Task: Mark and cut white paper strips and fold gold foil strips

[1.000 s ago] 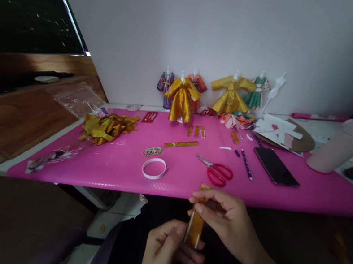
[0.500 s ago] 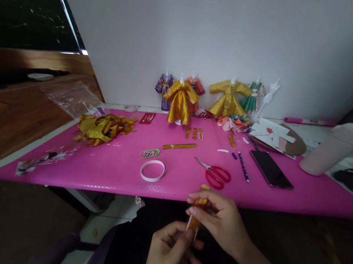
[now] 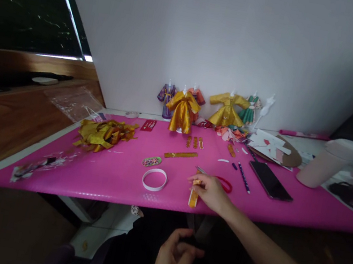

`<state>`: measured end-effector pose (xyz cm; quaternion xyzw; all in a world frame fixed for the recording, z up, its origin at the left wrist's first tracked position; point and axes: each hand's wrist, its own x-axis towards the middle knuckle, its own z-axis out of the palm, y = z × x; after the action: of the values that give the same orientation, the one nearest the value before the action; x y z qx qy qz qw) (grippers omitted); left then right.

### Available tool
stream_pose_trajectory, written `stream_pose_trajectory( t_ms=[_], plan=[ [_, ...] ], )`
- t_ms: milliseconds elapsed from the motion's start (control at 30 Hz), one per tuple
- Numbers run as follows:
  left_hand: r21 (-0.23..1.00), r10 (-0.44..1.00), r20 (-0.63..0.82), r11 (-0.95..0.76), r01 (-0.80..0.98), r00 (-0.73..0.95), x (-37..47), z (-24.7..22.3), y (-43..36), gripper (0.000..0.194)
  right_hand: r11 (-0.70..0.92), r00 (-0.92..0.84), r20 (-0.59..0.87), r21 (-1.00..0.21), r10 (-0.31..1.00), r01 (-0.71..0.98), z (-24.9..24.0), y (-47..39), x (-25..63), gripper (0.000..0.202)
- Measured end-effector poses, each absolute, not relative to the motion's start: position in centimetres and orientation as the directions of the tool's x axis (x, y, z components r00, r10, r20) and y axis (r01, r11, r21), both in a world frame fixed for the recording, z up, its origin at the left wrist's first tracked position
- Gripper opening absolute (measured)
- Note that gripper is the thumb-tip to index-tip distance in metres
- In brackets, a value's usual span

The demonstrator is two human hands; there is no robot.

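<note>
My right hand (image 3: 211, 193) pinches a short gold fabric strip (image 3: 193, 200) with white edges, low over the front of the pink mat (image 3: 112, 184). Partly under that hand lie scissors with red handles (image 3: 226, 185). My left hand (image 3: 174, 259) is below the table edge over my dark-clothed lap, its fingers curved and apart, with nothing visible in them. A white ring (image 3: 152, 189) sits left of the right hand. Behind it are an oval beaded piece (image 3: 151, 161) and a longer gold strip (image 3: 181, 154). Several small gold pieces (image 3: 195, 142) lie farther back.
Miniature dresses on stands, one a gold dress (image 3: 182, 112), line the wall. Gold fabric scraps (image 3: 104, 134) are heaped at left, near a red card (image 3: 148, 125). On the right are a pen (image 3: 244, 178), a phone (image 3: 270, 180) and a pale tumbler (image 3: 323, 164).
My right hand has carried the gold strip forward from over my lap onto the mat, partly covering the scissors. My left hand has let go of the strip and stays low.
</note>
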<state>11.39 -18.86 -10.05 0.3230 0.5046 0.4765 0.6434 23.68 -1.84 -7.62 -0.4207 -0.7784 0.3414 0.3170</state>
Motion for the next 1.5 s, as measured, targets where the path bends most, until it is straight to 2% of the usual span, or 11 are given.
stream_pose_trajectory(
  t_ms=[167,433,633,733,900,967,1067,1167,1300,1400,1500],
  plan=[
    [0.903,0.940,-0.342,0.333,-0.272,0.016,11.4,-10.6,-18.7,0.048,0.488,-0.486,0.225,-0.696,0.845,0.526,-8.0,0.3,23.1,0.020],
    [0.902,0.936,-0.352,0.335,-0.274,-0.014,11.6,-10.7,-18.6,0.048,0.606,-0.533,0.311,-0.555,0.787,0.570,-8.1,2.4,23.3,0.022],
    [0.924,0.947,-0.312,0.281,-0.259,-0.084,11.5,-11.1,-18.5,0.049,0.594,-0.472,0.361,-0.463,0.804,0.658,-7.4,2.8,25.3,0.021],
    [0.971,0.957,-0.205,0.173,-0.163,-0.204,11.2,-11.2,-18.4,0.044,0.526,-0.403,0.353,-0.409,0.845,0.746,-7.5,2.2,27.5,0.018],
    [0.993,0.948,0.012,0.025,0.111,-0.318,9.0,-9.6,-17.5,0.026,0.442,-0.346,0.316,-0.315,0.883,0.840,-8.4,0.1,30.2,0.020],
    [0.958,0.927,0.157,-0.060,0.279,-0.340,7.6,-8.7,-16.5,0.013,0.425,-0.344,0.295,-0.282,0.891,0.860,-8.7,-0.5,30.4,0.020],
    [0.854,0.866,0.347,-0.134,0.502,-0.360,5.3,-7.8,-14.3,0.010,0.415,-0.345,0.280,-0.246,0.896,0.876,-9.0,-0.9,30.2,0.020],
    [0.746,0.830,0.446,-0.137,0.651,-0.336,3.7,-7.4,-12.0,0.016,0.400,-0.331,0.283,-0.239,0.900,0.885,-9.2,-0.7,30.0,0.020],
    [0.660,0.839,0.466,-0.120,0.742,-0.279,2.8,-7.2,-10.3,0.012,0.382,-0.301,0.295,-0.272,0.907,0.883,-9.6,-0.4,30.0,0.020],
    [0.662,0.862,0.437,-0.117,0.740,-0.255,2.6,-7.1,-10.0,0.008,0.375,-0.270,0.318,-0.338,0.909,0.863,-9.7,-0.4,30.2,0.019],
    [0.734,0.881,0.388,-0.116,0.669,-0.272,2.5,-7.0,-10.4,0.012,0.381,-0.232,0.351,-0.449,0.907,0.808,-9.5,-0.6,30.6,0.019]
  ],
)
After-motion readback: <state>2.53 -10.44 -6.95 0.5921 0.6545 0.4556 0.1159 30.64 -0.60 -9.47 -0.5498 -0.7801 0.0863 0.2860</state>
